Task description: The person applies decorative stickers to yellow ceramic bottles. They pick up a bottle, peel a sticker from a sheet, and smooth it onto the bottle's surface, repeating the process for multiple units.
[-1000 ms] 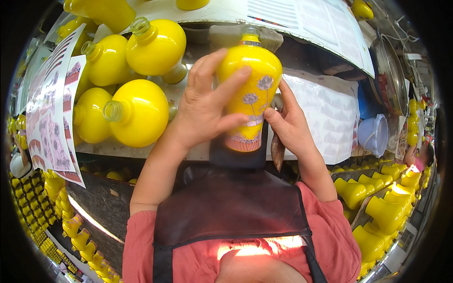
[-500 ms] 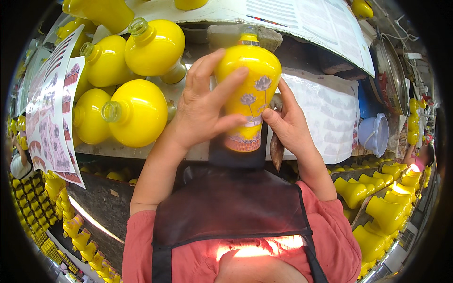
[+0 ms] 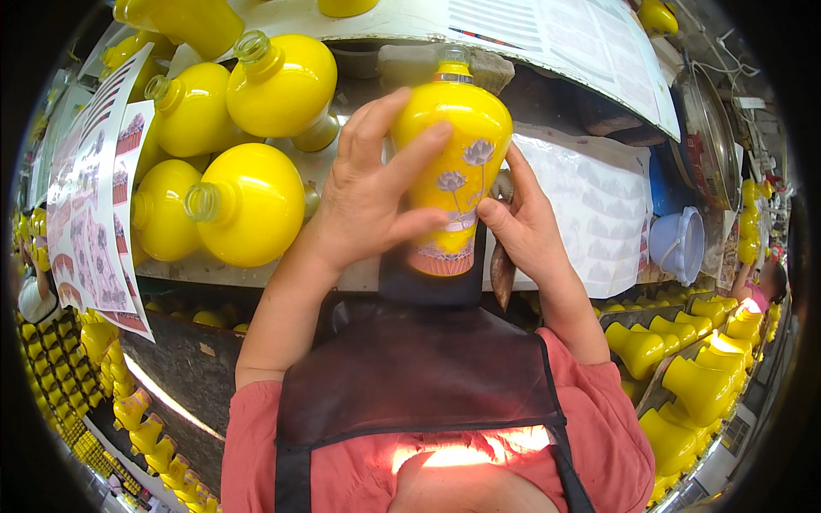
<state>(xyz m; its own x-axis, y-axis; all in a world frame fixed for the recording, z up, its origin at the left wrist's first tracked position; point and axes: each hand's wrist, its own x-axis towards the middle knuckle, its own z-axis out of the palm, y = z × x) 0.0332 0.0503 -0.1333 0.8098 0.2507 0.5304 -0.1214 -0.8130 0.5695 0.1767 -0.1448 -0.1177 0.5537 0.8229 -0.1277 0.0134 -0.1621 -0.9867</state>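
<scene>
A glossy yellow vase (image 3: 440,111) with a clear glass neck lies tilted in front of me, its neck pointing away. Purple lotus flowers and a pinkish patterned band decorate its lower body. My left hand (image 3: 368,175) holds its left side, thumb and forefinger spread across the front. On the right side my right hand (image 3: 526,227) grips it, thumb on the near face and fingers partly hidden behind. Beneath that hand pokes out a brown, pointed object (image 3: 501,274) whose kind I cannot make out.
Several plain yellow vases (image 3: 252,205) lie at the left, beside a printed decal sheet (image 3: 90,205). A grey block (image 3: 492,73) sits behind the held vase. More sheets (image 3: 590,205) and a pale blue bucket (image 3: 677,245) are at right. Racks of yellow vases (image 3: 697,385) flank me.
The vase has shifted very slightly to the right in my hands. Both hands keep nearly the same grip.
</scene>
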